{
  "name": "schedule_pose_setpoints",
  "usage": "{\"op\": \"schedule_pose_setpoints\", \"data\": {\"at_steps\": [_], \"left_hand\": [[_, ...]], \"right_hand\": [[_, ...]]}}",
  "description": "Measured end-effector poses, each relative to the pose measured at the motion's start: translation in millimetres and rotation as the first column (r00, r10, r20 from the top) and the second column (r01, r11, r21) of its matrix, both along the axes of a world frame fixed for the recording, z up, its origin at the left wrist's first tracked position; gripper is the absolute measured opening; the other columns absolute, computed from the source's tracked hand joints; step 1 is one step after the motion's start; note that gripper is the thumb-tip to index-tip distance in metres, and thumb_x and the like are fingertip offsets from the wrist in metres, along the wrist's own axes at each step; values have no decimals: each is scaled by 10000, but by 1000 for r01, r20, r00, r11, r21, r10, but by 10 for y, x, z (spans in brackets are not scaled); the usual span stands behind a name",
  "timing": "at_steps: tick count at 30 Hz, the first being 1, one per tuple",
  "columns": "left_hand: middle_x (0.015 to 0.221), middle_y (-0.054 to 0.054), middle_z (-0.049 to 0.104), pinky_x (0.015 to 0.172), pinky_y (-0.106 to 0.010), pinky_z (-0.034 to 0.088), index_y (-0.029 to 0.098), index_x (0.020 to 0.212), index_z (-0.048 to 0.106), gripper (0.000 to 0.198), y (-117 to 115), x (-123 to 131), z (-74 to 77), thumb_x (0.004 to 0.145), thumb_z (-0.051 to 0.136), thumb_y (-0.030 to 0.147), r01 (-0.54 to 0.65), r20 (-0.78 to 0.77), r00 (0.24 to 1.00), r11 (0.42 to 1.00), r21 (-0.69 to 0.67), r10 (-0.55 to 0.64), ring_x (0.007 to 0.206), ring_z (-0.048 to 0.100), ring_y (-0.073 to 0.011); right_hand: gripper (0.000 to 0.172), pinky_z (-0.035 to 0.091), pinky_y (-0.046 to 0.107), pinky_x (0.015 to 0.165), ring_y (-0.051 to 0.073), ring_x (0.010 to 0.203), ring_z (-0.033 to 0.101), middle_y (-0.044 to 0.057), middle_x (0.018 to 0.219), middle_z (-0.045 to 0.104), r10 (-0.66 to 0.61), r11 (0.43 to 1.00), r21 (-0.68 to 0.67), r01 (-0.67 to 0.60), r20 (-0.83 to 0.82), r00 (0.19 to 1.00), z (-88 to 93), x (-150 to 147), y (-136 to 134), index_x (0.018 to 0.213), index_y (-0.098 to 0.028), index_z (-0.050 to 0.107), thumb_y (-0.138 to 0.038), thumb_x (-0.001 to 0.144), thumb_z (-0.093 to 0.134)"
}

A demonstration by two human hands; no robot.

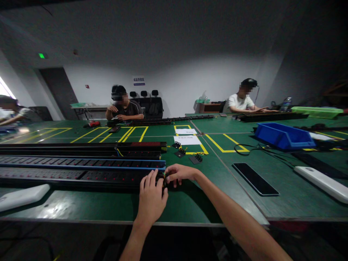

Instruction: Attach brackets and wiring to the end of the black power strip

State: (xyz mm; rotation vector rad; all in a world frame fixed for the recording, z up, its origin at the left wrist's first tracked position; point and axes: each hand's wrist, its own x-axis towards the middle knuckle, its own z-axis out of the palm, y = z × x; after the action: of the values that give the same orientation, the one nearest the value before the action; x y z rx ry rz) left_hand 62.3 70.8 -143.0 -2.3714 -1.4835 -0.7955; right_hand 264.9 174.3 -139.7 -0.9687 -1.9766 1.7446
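A long black power strip with a row of sockets and small red marks lies along the table's near side. Over its right end my left hand is closed, fingers across the top and thumb at the near side. My right hand reaches in from the right, its fingers curled against that same end. A bit of coloured wire shows between the hands; what the right fingertips pinch is hidden. Just behind lies another strip with blue edges.
More black strips lie behind. Small black brackets and paper sheets are past my hands. To the right are a phone, a white device, a cable and a blue bin. Co-workers sit across the table and at the left.
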Motion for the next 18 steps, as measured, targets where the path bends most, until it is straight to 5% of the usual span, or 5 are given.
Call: {"op": "schedule_pose_setpoints", "data": {"at_steps": [18], "left_hand": [[1471,-137,535,1137,-557,360,210,1090,687,236,6,-4,-9,911,541,263,-2,-8,1000,1000,-4,2,1387,451,-321]], "right_hand": [[455,453,129,463,92,622,696,23,952,726,-13,1000,-6,14,8,1000,13,-3,-8,1100,-177,653,-439,758,797]]}}
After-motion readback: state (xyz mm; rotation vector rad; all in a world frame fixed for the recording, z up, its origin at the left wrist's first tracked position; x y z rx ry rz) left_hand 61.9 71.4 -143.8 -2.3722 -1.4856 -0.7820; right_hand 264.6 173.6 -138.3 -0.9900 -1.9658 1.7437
